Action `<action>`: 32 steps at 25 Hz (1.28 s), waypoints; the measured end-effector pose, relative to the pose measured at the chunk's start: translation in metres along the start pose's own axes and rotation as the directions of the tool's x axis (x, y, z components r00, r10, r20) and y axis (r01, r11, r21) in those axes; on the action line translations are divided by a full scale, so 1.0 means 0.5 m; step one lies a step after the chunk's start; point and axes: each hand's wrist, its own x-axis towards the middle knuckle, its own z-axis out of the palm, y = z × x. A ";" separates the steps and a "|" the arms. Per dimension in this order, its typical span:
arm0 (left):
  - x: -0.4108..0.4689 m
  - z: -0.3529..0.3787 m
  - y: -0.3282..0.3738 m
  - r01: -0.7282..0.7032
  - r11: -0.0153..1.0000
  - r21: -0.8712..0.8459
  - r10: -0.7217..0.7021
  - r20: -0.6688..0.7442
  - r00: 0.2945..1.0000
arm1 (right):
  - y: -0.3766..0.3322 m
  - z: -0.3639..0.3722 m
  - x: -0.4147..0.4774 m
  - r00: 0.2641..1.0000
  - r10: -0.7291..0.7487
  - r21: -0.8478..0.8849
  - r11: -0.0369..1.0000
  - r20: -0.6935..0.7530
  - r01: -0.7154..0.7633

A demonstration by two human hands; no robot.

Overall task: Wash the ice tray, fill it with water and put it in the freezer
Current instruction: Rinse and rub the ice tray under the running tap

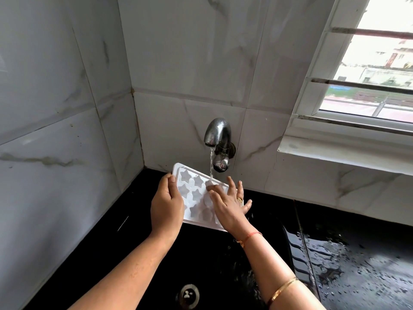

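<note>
White plastic with star-shaped cavities, the ice tray [192, 187] is tilted just below the tap [218, 133], over the black sink [143, 249]. A thin water stream [210, 162] falls from the tap onto the tray's far edge. The left hand [166, 203] grasps the tray's left rim, thumb on top, its fingers hidden beneath. The right hand [225, 205] lies flat on the tray's right half, fingers straight and spread, clasping nothing. Whether the cavities hold water cannot be told. Well below the tap sits the sink's drain [187, 295]; right of the tap, the black counter [362, 265] is wet with droplets.
</note>
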 end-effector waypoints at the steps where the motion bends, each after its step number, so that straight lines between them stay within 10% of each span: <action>1: -0.002 0.000 -0.001 0.003 1.000 0.001 -0.003 0.005 1.000 | -0.002 0.001 0.001 1.000 0.006 0.007 1.000 0.007 -0.006; 11: 0.005 -0.021 0.010 0.011 0.999 -0.033 -0.013 -0.041 0.999 | 0.013 -0.004 -0.002 0.974 0.058 0.209 0.978 -0.217 -0.012; 32: 0.013 -0.066 0.012 0.019 1.000 -0.006 -0.020 -0.082 0.996 | 0.004 0.016 -0.007 1.000 0.018 -0.009 1.000 -0.011 -0.018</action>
